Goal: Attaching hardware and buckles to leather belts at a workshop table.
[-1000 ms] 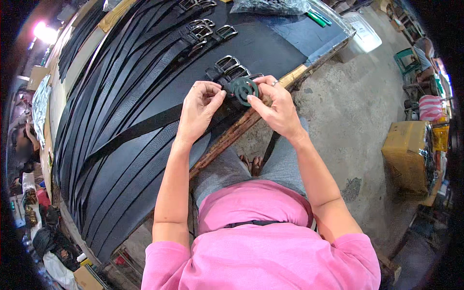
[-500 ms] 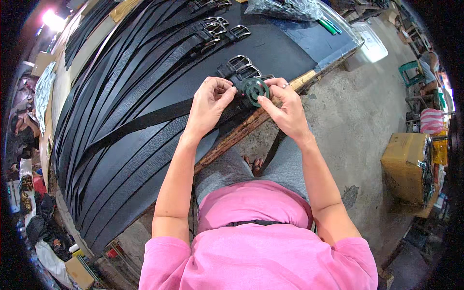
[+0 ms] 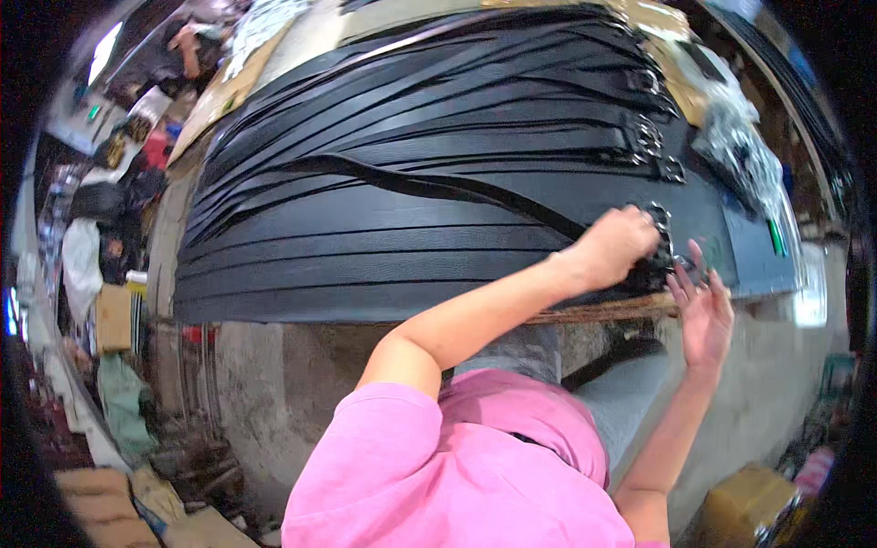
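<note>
Black belt (image 3: 512, 201), one: centre, slanting down rightward to the left hand (image 3: 612, 245), whose fingers are bent (cannot tell whether they grip it). Right hand (image 3: 702, 315), right of centre: fingers spread wide. Buckles (image 3: 661, 219), metal: just beside the left hand. Further belts (image 3: 548, 46): top.

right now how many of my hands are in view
2: your left hand by a black strap and buckles, fingertips hidden; your right hand just right of it, over the table's near edge.
</note>
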The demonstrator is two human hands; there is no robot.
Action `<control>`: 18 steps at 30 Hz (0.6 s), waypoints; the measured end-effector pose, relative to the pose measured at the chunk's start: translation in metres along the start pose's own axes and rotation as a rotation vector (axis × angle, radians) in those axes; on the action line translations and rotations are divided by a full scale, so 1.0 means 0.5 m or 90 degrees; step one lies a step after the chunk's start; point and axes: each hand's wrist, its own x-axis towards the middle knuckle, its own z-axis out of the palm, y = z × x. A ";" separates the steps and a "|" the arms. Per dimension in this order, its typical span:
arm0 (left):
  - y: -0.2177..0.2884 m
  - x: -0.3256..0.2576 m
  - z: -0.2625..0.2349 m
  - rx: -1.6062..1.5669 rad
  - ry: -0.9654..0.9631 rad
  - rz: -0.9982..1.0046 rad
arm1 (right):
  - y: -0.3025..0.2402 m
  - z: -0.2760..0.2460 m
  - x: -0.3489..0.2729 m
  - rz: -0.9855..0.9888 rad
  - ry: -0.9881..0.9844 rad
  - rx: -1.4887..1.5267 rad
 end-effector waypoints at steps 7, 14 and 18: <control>0.006 -0.055 -0.069 0.058 0.213 -0.036 | -0.083 -0.037 0.062 0.011 -0.192 0.069; -0.243 -0.309 -0.403 0.470 0.260 -0.225 | -0.312 -0.160 0.125 -0.119 -0.374 0.086; -0.261 -0.421 -0.664 0.712 0.318 -0.417 | -0.458 -0.323 0.126 -0.261 -0.164 0.031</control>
